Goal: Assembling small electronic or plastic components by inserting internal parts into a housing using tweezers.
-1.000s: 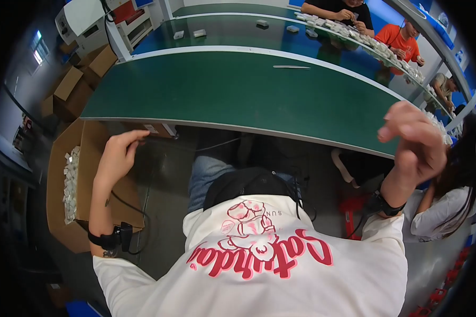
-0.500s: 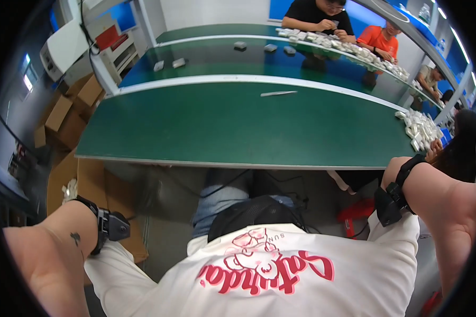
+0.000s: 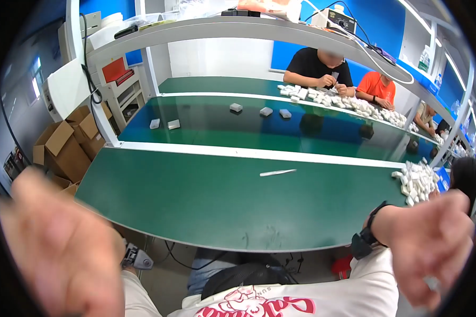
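My left hand (image 3: 63,248) is raised close at the lower left, over the near left corner of the green table (image 3: 195,201). Motion smears its fingers. On the lower right, my right hand (image 3: 431,243) is up in front of the table's right end, its fingers looking partly bent and blurred. A small pale glint (image 3: 432,283) shows low on that hand; I cannot make out what it is. Each wrist wears a strap with a dark or grey device. A slim pair of tweezers (image 3: 278,173) lies on the table, out of reach of both hands.
White small boxes are heaped (image 3: 418,182) at the table's right end. A few pale blocks (image 3: 236,107) lie on the dark surface beyond the white rail (image 3: 248,154). Two people work at the far side. Cardboard boxes (image 3: 63,150) stand left; a loaded shelf (image 3: 211,30) spans above.
The view has tipped up, so the overhead shelf now shows and the table sits lower. Both hands have come into view, where mostly forearms showed before. The tweezers stay on the table.
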`<state>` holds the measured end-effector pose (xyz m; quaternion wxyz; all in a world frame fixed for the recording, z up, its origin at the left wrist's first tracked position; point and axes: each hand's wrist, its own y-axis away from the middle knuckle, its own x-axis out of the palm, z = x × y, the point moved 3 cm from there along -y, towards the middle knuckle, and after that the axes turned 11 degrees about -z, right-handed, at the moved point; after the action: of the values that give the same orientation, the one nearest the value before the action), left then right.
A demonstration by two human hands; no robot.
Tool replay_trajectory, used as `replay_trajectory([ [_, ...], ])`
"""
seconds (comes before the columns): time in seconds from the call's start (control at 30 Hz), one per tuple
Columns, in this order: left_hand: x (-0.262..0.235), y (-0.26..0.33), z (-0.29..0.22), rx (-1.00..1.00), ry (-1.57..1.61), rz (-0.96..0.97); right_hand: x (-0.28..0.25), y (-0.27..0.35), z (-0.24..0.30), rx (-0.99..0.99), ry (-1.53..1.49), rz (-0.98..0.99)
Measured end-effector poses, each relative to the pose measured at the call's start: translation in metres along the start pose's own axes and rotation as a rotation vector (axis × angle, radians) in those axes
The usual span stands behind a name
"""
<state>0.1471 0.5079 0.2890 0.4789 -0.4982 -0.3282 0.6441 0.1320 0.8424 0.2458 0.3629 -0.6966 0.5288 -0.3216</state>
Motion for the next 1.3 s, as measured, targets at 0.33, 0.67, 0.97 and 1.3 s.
replay_trajectory([
  [0.33, 0.132, 0.311, 0.440, -1.136, -0.616, 0.717, -0.065, 0.343, -0.157, 1.355, 0.384, 0.726],
  [0.67, 0.137, 0.444, 0.511, -1.357, -0.797, 0.573, -0.049, 0.358, -0.145, 1.334, 0.261, 0.900],
  [0.97, 0.153, 0.244, 0.345, -1.044, -0.181, 0.113, -0.063, 0.321, -0.172, 1.310, 0.473, 0.535],
  [1.3, 0.112, 0.181, 0.240, -0.821, -0.076, -0.033, -0.001, 0.233, -0.195, 0.949, 0.252, 0.392],
])
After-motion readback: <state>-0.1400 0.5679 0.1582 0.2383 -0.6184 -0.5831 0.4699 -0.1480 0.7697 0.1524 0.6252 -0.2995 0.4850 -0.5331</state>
